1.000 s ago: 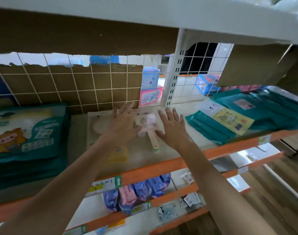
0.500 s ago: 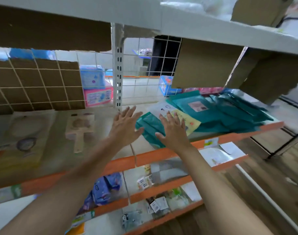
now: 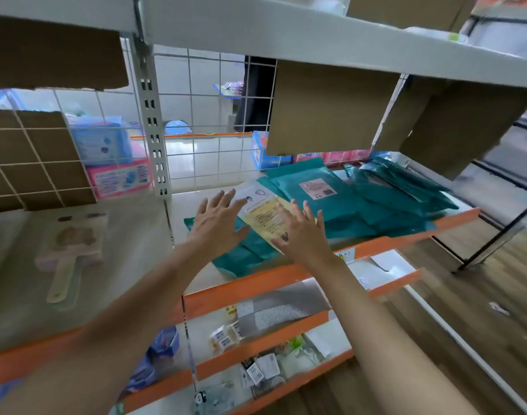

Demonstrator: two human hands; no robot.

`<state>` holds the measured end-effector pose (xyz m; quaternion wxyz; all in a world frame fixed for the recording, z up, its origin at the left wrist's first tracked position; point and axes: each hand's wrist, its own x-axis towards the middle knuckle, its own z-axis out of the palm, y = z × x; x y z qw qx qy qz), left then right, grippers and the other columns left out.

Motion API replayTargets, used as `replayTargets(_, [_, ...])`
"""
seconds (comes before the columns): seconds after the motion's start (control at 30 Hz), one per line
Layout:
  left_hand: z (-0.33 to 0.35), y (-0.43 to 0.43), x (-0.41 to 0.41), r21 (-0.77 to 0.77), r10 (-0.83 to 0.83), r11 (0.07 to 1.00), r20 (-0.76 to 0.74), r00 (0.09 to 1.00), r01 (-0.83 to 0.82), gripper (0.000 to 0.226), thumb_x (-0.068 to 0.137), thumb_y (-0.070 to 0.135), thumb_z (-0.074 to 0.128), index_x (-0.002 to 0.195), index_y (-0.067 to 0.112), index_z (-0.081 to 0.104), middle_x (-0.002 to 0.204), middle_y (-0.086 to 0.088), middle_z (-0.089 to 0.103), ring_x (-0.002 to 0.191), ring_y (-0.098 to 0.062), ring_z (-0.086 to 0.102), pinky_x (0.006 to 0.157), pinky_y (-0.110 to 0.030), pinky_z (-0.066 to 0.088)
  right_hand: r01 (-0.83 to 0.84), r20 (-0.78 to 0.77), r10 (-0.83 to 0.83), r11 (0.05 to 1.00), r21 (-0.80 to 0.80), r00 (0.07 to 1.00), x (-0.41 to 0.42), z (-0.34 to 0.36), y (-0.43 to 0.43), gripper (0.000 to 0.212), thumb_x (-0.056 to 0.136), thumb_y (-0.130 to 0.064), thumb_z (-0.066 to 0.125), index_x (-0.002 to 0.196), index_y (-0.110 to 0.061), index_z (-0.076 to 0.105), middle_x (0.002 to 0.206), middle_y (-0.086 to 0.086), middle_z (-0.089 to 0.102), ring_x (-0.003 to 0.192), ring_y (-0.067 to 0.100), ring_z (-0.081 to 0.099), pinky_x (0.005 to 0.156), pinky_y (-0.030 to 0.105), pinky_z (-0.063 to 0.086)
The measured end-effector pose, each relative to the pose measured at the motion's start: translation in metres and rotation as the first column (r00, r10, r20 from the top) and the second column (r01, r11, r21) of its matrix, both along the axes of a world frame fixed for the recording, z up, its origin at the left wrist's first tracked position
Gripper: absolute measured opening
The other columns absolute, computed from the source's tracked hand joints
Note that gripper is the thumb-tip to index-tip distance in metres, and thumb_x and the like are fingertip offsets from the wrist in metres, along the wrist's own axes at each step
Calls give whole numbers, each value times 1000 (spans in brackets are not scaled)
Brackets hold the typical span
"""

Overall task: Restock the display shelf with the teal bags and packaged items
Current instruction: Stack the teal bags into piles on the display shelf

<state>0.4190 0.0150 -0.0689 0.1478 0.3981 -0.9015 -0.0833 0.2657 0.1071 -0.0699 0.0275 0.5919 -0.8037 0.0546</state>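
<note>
Your left hand (image 3: 217, 226) and right hand (image 3: 301, 238), fingers spread, hold nothing over teal bags (image 3: 340, 205); print on yellow sheet (image 3: 265, 218) and pink label (image 3: 317, 187) unreadable.

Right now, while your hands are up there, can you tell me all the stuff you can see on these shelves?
teal bags: many, too overlapped to count, teal, piled on the right of the shelf
paper sheet: one, yellow and white, on the teal bags
paddle-shaped pack: one, pale, left of the shelf
pink pack: one, pink, behind the wire grid
blue pack: one, blue, on the pink pack
cardboard sheets: several, brown, under the top shelf
checked item: one, grey, next shelf down
small packets: several, blurred, lower shelves
left hand: one, fingers spread, over the teal bags
right hand: one, fingers spread, over the paper sheet
</note>
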Motion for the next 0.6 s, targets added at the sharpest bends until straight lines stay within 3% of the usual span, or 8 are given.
replayTargets(0.27, [-13,-12,-36,28,-51,998,18,999,50,65,91,43,51,147,25,23,157,-2,12,145,-20,6,117,-42,4,78,59,-81,996,52,995,-45,5,-12,72,93,-48,45,151,-24,9,158,9,7,145,30,1,114,52,-2])
replayTargets(0.6, [-11,-25,-86,18,75,997,30,997,-76,63,91,42,52,146,25,26,157,-3,13,144,-23,11,115,-43,10,-73,60,70,996,57,996,-104,6,-39,72,93,-47,46,150,-25,9,158,5,9,145,24,5,115,47,2])
